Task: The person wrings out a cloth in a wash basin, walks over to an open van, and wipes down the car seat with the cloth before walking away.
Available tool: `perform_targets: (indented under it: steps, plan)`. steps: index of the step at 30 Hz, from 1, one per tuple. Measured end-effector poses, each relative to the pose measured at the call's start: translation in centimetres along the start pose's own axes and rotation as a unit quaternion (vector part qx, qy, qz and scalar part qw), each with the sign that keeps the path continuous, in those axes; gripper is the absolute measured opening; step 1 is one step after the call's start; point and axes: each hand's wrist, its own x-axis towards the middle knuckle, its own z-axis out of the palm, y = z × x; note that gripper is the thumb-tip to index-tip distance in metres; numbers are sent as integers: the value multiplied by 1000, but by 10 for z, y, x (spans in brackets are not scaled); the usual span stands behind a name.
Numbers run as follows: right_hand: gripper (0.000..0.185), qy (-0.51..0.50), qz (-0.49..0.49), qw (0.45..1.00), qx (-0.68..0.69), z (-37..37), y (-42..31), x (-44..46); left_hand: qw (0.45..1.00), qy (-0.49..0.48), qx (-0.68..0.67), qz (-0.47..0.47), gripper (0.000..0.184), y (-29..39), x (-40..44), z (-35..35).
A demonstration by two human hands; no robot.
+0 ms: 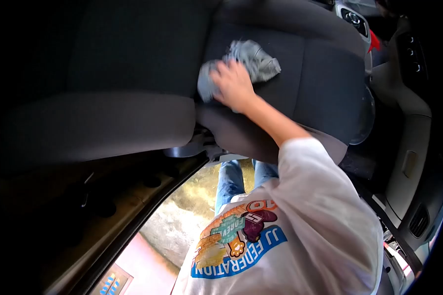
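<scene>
My right hand (231, 86) reaches across a dark car seat (275, 54), palm down and slightly blurred. Its fingers are bent over a crumpled grey-blue cloth (256, 61), gripping it against the seat cushion close to the backrest (138, 54). Part of the cloth bunches out to the left of the fingers, and a looser fold lies to their right. My left hand is out of view.
The backrest's side bolster (133, 120) is left of my arm. A door sill (133, 221) runs diagonally below. On the right are the dashboard (408, 162) with an air vent (418, 221), and a centre console (353, 20) with a red item (373, 41) beside it.
</scene>
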Motion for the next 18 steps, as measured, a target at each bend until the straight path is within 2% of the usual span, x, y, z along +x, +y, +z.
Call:
perform_targets:
  steps: [1, 2, 3, 6, 7, 8, 11, 12, 13, 15, 17, 18]
  plan:
    - [58, -26, -10, 998, 55, -16, -3, -26, 1000, -1, -2, -2, 16, -1, 3, -1]
    - [59, -74, 24, 994, 77, -45, -4, -51, 1000, -1, -1, -4, 17, -3, 6, -2]
    - [60, -97, 57, 993, 48, -71, 5, -72, 1000, -5, -2, -6, 17, 0, 11, -5]
    - [66, -60, 132, 988, -46, -102, 63, -99, 1000, -10, 2, -8, 18, 3, 23, -10]
    - [66, -64, 142, 982, -104, -98, 79, -81, 1000, -10, 4, -7, 18, 3, 26, -12]
    - [65, 4, 125, 983, -131, -85, 98, -61, 1000, -11, 5, -7, 19, 4, 29, -13]
    - [53, 67, 222, 954, -188, -52, 126, 25, 1000, -7, 3, -5, 20, 2, 30, -15]
    - [52, 68, 229, 953, -185, -46, 114, 25, 1000, -5, 3, -2, 20, 0, 28, -15]
    - [51, 76, 234, 951, -186, -48, 112, 29, 1000, -6, 5, 0, 20, 2, 28, -14]
    - [55, -14, 157, 980, -118, -62, 79, -18, 1000, -7, 3, 4, 21, 2, 28, -15]
    - [57, -20, 55, 997, -57, -92, 33, -88, 1000, -9, 6, 7, 22, 5, 30, -18]
    - [59, -46, 98, 993, -47, -107, 30, -113, 1000, -10, 5, 7, 22, 5, 31, -21]
